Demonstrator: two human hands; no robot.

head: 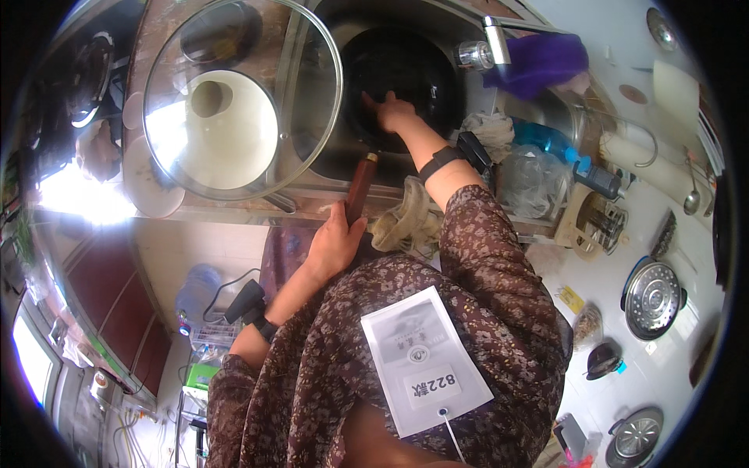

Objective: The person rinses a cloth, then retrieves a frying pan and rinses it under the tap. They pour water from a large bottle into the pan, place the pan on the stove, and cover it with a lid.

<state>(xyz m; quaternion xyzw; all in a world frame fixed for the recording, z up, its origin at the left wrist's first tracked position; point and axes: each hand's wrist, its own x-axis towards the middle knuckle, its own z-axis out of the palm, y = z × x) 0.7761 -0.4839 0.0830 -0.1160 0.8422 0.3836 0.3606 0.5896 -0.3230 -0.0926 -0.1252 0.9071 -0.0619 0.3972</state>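
Observation:
A dark wok (404,82) lies in the left basin of a steel sink. Its brown wooden handle (362,190) points toward me, and my left hand (336,240) is closed around the handle's near end. Over the inside of the wok, my right hand (398,111) is stretched out with its fingers apart; no object shows in it. Whether the fingertips touch the wok is unclear. A glass lid (283,136) with a metal rim is left of the wok, above a white bowl (246,152). A beige mesh cloth (404,225) hangs at the sink's front edge, right of my left hand.
The chrome faucet (496,41) reaches over the sink from the right. Beside it are a purple cloth (535,61), a grey rag (488,131), a blue bottle (541,140) and a clear plastic bag (532,181). White plates (146,187) sit at the left.

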